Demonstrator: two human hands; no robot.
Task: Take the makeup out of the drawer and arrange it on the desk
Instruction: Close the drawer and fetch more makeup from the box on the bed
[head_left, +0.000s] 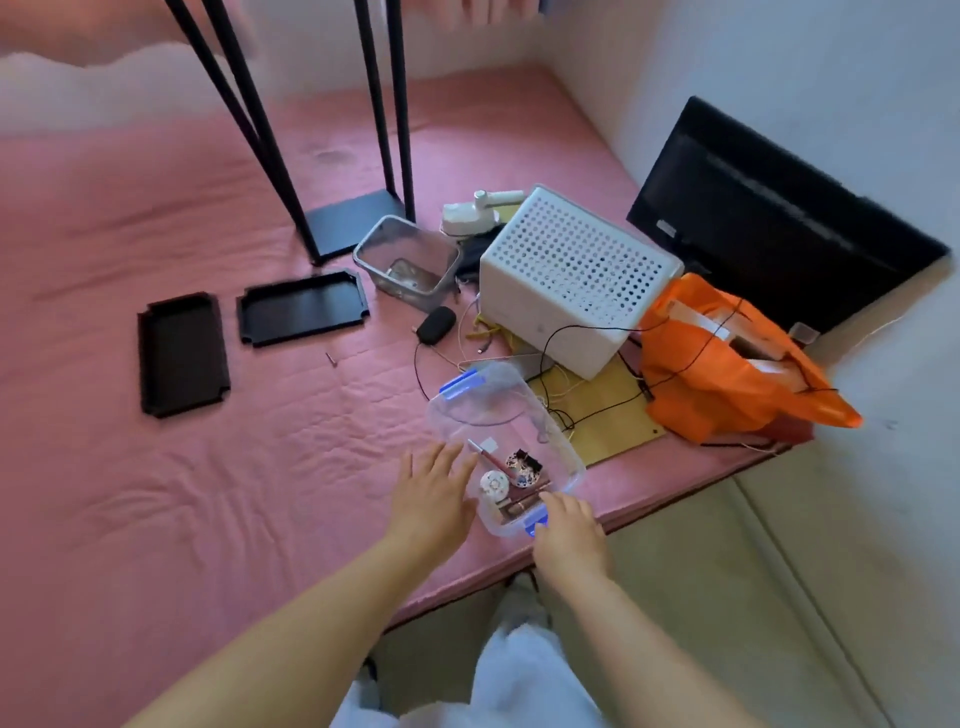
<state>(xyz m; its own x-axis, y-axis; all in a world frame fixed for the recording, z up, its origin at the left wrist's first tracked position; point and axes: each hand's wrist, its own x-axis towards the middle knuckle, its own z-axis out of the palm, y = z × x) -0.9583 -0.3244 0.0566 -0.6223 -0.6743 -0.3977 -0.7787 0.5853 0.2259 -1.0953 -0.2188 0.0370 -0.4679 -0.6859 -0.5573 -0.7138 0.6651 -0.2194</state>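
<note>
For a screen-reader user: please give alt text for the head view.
Two hands, left hand and right hand, hold a lidded clear plastic box of makeup on a pink mattress; two black trays lie farther left.

Clear plastic box (511, 441) with blue latches sits near my edge of the pink mattress, lid on. Inside: a round white compact (493, 486), a patterned compact (523, 470), a slim lip pencil (491, 457).

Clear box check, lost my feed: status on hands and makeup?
Left hand open against clear box. Right hand at blue latch, grip unclear. Makeup inside. Lid on.
</note>
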